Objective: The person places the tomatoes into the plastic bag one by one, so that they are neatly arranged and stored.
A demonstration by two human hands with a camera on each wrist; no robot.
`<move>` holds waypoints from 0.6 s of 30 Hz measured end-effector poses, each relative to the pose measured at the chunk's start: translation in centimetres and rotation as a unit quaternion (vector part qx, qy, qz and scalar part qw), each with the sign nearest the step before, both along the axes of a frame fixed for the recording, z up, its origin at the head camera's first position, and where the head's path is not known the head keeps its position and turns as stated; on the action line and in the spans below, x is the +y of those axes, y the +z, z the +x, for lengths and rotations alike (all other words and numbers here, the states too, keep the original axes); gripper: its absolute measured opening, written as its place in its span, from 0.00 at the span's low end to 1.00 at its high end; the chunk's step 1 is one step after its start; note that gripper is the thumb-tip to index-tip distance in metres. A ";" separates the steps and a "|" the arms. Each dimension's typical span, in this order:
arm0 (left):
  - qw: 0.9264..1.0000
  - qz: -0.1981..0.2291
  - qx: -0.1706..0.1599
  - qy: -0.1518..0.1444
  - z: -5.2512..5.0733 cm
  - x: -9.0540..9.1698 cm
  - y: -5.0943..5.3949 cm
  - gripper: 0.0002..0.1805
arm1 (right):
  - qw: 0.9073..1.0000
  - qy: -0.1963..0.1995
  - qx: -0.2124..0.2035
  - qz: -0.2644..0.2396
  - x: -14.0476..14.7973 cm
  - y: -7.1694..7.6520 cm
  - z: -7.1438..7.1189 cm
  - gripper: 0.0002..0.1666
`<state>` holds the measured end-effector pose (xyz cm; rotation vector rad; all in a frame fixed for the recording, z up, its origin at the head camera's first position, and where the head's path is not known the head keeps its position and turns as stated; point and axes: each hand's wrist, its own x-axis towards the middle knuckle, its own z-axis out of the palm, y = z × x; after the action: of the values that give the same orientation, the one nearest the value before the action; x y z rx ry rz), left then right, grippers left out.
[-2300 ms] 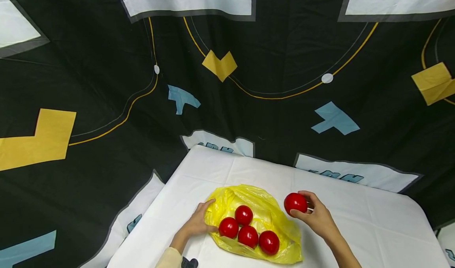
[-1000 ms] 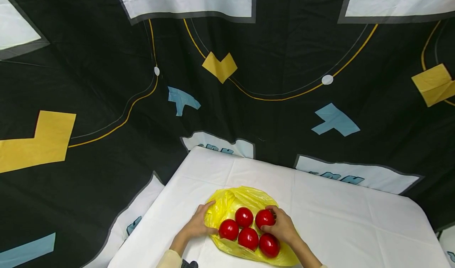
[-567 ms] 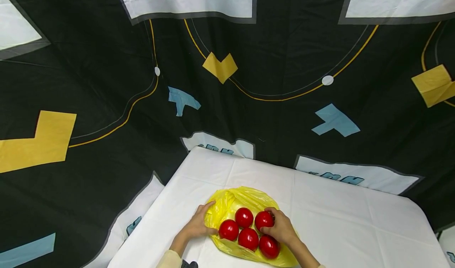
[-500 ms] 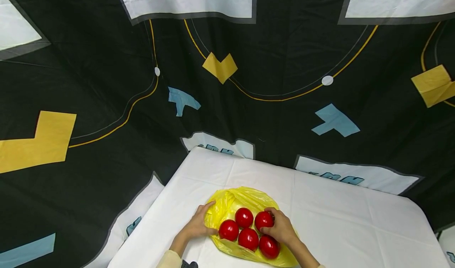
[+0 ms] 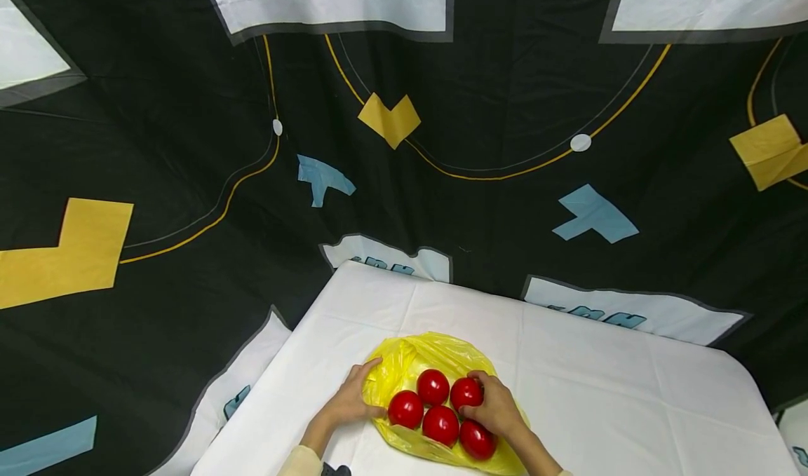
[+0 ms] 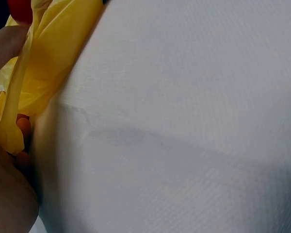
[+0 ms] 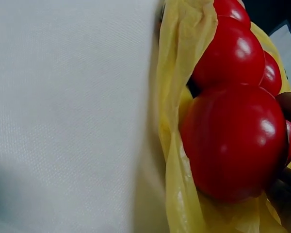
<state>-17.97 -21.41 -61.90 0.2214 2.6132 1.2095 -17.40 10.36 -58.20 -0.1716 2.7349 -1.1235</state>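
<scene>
A yellow plastic bag (image 5: pixel 451 348) lies spread on the white table, with several smooth, shiny red balls (image 5: pixel 406 409) in its opening. My left hand (image 5: pixel 349 399) holds the bag's left edge. In the left wrist view, thumb and curled fingers have the yellow film (image 6: pixel 12 111) between them. Thumb and fingers of my right hand (image 5: pixel 495 407) grip a red ball (image 5: pixel 466 393) at the right of the group, inside the bag. The right wrist view shows a large red ball (image 7: pixel 235 143) close up, beside the bag's folded rim; fingers there are partly cut off by the frame edge.
White cloth covers the table (image 5: pixel 606 385), which extends right of and behind the bag. A small dark object (image 5: pixel 341 470) sits by the left sleeve at the bottom edge. Behind the table hangs a black curtain (image 5: pixel 454 223) with yellow and blue patches.
From the right, above the table, my right hand has brought a red ball left into the bag beside the others. Lately it has shifted slightly left. The left hand stays put.
</scene>
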 end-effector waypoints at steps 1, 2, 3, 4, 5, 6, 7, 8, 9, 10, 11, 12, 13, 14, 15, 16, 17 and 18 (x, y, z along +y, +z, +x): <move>1.000 0.002 0.000 0.000 0.0 0.0 0.0 0.58 | 1.000 0.000 0.002 0.000 0.0 -0.1 0.0 0.38; 1.000 0.003 -0.001 0.000 0.0 0.0 0.0 0.58 | 1.000 0.000 0.003 -0.001 0.0 -0.1 0.0 0.38; 1.000 0.003 -0.001 0.000 -0.1 0.0 0.0 0.58 | 1.000 0.001 0.005 -0.001 0.0 -0.2 0.0 0.38; 1.000 0.004 0.000 0.000 -0.1 0.0 0.0 0.58 | 1.000 0.001 0.006 -0.001 0.0 -0.2 0.0 0.38; 1.000 0.003 0.000 -0.001 -0.1 0.0 -0.1 0.58 | 1.000 0.001 0.007 -0.002 0.0 -0.2 0.0 0.38; 1.000 0.002 0.001 -0.001 -0.1 -0.1 -0.1 0.58 | 1.000 0.001 0.008 -0.002 0.0 -0.2 0.1 0.38; 1.000 0.002 0.001 -0.001 -0.2 -0.1 -0.1 0.58 | 1.000 0.002 0.009 -0.002 0.0 -0.2 0.1 0.38; 1.000 0.001 0.002 -0.001 -0.2 -0.1 -0.1 0.58 | 1.000 0.002 0.011 -0.002 0.0 -0.3 0.1 0.38; 1.000 0.000 0.003 -0.001 -0.2 -0.1 -0.2 0.58 | 1.000 0.001 0.012 -0.002 0.0 -0.3 0.1 0.39; 1.000 0.000 0.002 -0.001 -0.2 -0.1 -0.2 0.58 | 1.000 0.001 0.013 -0.002 -0.1 -0.3 0.1 0.39; 1.000 -0.001 0.001 0.000 -0.2 -0.1 -0.2 0.58 | 1.000 0.001 0.013 -0.002 -0.1 -0.3 0.1 0.39; 1.000 -0.001 0.001 0.000 -0.2 -0.1 -0.3 0.58 | 1.000 0.000 0.013 -0.002 -0.1 -0.4 0.1 0.39; 1.000 -0.002 0.002 0.000 -0.2 -0.1 -0.3 0.58 | 1.000 -0.002 0.012 -0.002 -0.1 -0.4 0.1 0.39; 1.000 -0.002 0.004 0.000 -0.2 -0.1 -0.3 0.58 | 1.000 -0.005 0.009 -0.002 -0.1 -0.4 0.1 0.40; 1.000 -0.003 0.004 0.000 -0.1 -0.1 -0.3 0.58 | 1.000 -0.005 0.008 -0.002 -0.2 -0.5 0.1 0.40; 1.000 -0.004 0.004 0.000 -0.1 -0.1 -0.3 0.58 | 1.000 -0.007 0.008 -0.002 -0.2 -0.5 0.1 0.40; 1.000 -0.004 0.005 0.000 -0.1 -0.1 -0.3 0.58 | 1.000 -0.009 0.007 -0.002 -0.3 -0.4 0.2 0.40; 1.000 -0.005 0.006 0.000 -0.1 -0.1 -0.3 0.58 | 1.000 -0.011 0.006 -0.001 -0.3 -0.5 0.2 0.40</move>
<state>-18.07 -21.49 -62.19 0.2282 2.6299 1.1972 -17.22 10.05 -58.68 -0.1503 2.7517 -1.1355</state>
